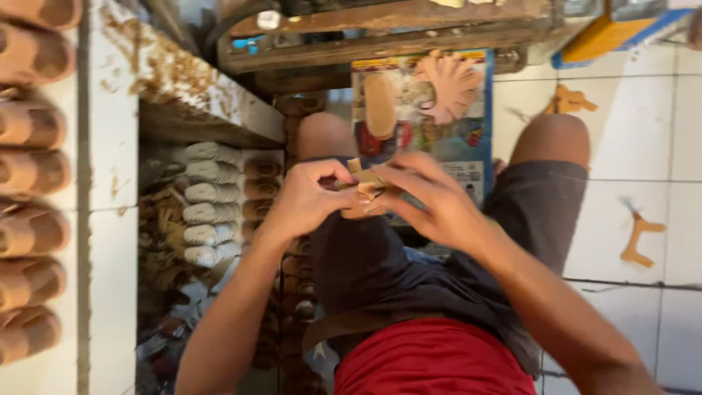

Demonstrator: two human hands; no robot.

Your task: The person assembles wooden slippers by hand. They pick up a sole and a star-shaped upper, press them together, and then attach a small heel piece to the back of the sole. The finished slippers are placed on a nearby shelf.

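Left hand (311,199) and right hand (431,201) are both pinching 1 small tan leather piece (364,184), holding it above the lap between the knees. Tan sandal uppers (33,175) are lying in a row at far left.

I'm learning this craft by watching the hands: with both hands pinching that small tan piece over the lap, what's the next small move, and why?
Probably press the folded tan piece flatter between the fingertips. The left hand and right hand both pinch it from opposite sides above the lap, and its strap ends appear to stick up uneven. The picture is blurred, so this is only a guess.
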